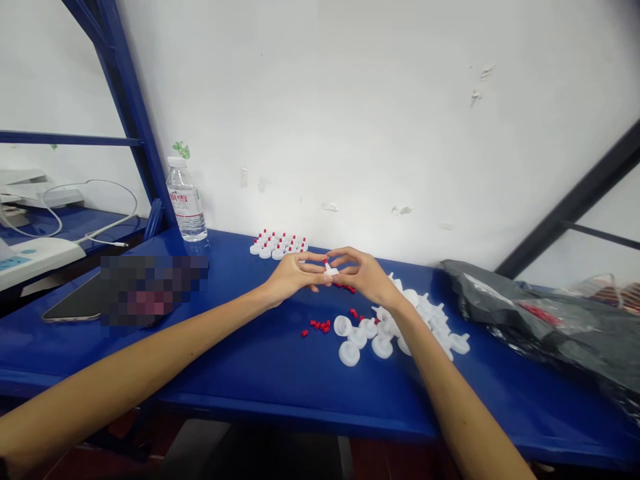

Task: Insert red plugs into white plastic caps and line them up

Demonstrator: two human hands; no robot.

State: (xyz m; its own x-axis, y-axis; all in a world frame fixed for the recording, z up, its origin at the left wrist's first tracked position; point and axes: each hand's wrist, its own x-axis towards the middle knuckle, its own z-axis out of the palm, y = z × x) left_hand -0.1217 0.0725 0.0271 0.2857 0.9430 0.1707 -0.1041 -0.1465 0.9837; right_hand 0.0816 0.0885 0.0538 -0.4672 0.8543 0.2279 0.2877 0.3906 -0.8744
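Between my two hands is a white nozzle cap [331, 271] with a small red tip on top, held upright above the table. My left hand [295, 275] is closed on it from the left, thumb below and fingers near the tip. From the other side my right hand [361, 272] grips it too, its fingers bent around the red tip and the white base. Loose red tips [323, 326] lie on the table below the hands. A heap of white nozzle caps [383, 345] without tips spreads below and beside my right forearm, partly covered by it.
Rows of white caps with red tips [278, 253] stand by the wall. A water bottle [186, 200] is at the back left, a phone [75, 300] at the left. A dark plastic bag [540, 327] lies right on the blue table [240, 373].
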